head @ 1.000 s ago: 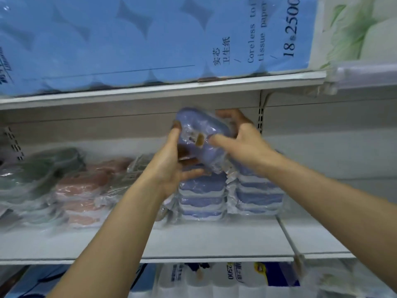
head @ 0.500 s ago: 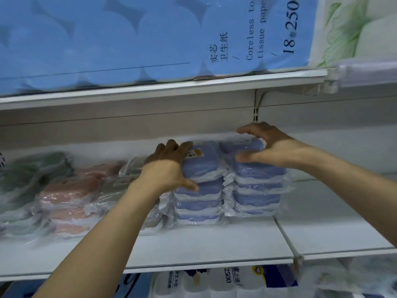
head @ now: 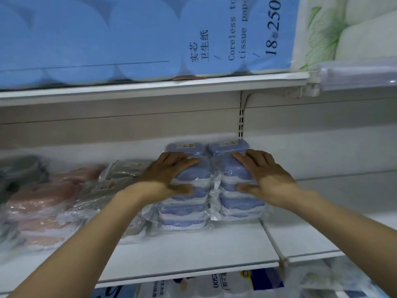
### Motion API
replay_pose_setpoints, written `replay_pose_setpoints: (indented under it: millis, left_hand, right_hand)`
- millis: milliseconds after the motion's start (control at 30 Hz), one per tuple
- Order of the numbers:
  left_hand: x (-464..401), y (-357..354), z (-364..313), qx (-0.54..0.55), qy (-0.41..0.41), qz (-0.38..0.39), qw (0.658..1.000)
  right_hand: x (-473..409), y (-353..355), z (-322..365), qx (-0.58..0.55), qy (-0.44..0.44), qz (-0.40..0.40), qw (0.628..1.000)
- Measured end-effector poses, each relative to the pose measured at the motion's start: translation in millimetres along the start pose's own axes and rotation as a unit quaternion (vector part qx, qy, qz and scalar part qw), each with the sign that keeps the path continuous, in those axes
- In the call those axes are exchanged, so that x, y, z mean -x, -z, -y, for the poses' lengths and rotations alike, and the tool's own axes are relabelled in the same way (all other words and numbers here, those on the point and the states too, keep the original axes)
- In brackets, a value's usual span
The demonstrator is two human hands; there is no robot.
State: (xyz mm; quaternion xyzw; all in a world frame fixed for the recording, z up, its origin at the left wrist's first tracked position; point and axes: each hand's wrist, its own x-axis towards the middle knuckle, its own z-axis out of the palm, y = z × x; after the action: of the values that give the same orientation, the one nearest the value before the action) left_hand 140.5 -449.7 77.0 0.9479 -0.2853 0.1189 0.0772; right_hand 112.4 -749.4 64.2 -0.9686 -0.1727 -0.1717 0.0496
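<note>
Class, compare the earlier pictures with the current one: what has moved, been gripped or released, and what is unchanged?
The blue box, gripped in the air by both hands a second ago, has gone down onto the left blue stack and been let go. The left hand now lies flat on it; the right hand has moved onto the right stack. The pink packs and shelf stayed put.

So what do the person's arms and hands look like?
Nothing worn shows. The left hand and right hand carry no gloves, rings or watch, and the left forearm and right forearm are bare to the picture's edge, no sleeves.
</note>
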Motion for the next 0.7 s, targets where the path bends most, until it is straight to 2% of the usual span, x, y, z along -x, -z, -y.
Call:
replay_pose_setpoints:
  millis: [200, 300, 467, 600, 700]
  left_hand:
    - [2.3, -14.7, -7.6, -0.014, 0.051, -0.08, 0.995]
    - [-6.4, -19.2, -17.8, -0.04, 0.084, -0.077, 0.993]
    - [6.8, -14.8, -9.8, 0.023, 0.049, -0.08, 0.995]
    - [15.4, -20.5, -4.7, -0.066, 0.047, -0.059, 0.995]
    - [7.7, -25.7, -8.7, -0.047, 0.09, -0.074, 0.992]
  right_hand:
    - [2.7, -6.6, -5.3, 0.035, -0.004, -0.04, 0.999]
    - [-12.9, -8.9, 1.2, -0.001, -0.02, -0.026, 0.999]
    - [-7.0, 0.0, -12.4, -0.11, 0.012, 0.016, 0.994]
    - [10.9, -9.5, -21.0, -0.06, -0.009, -0.009, 0.998]
    - [2.5, -18.3, -19.9, -0.064, -0.025, -0.021, 0.997]
